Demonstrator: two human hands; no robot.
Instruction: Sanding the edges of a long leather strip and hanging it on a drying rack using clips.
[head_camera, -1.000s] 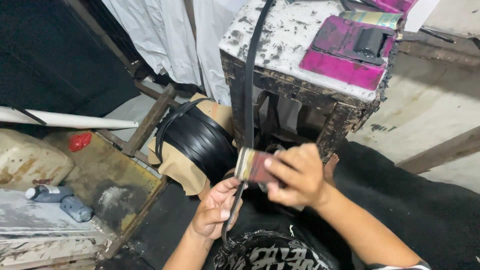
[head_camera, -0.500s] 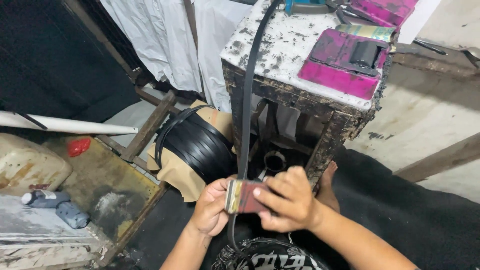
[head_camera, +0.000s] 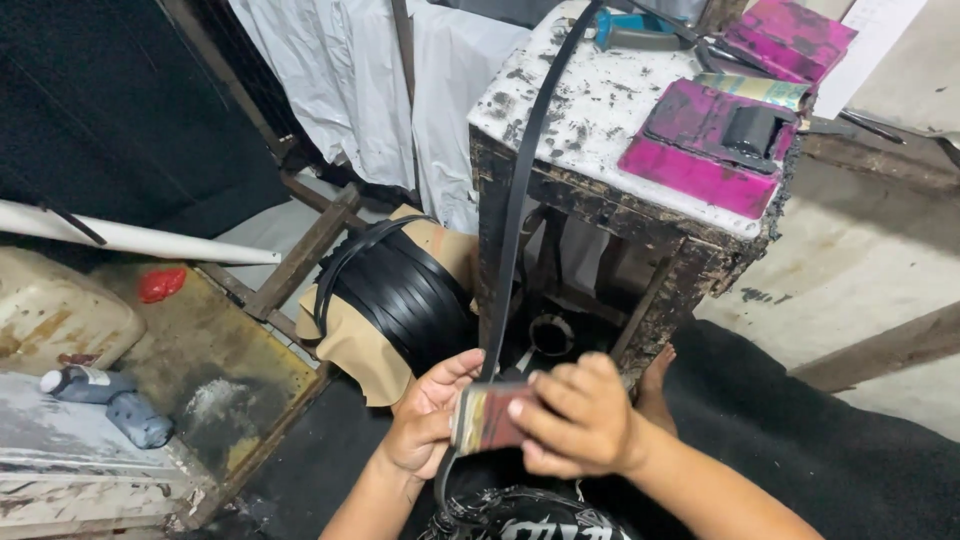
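Observation:
A long black strap runs from the top of a stained white work stand down to my hands. My right hand grips a small reddish-brown block pressed against the strap. My left hand holds the strap just beside the block, fingers curled around it. Below my hands the strap loops down toward a dark bundle at the frame's bottom edge.
A roll of black strapping wrapped in tan paper leans left of the stand. Magenta trays with a roller and a blue-handled tool lie on top. A wooden frame, white pipe, a canister, a bottle sit left.
Both hands have slid down the strap with the block, from beside the roll to lower in the frame. The view has shifted slightly.

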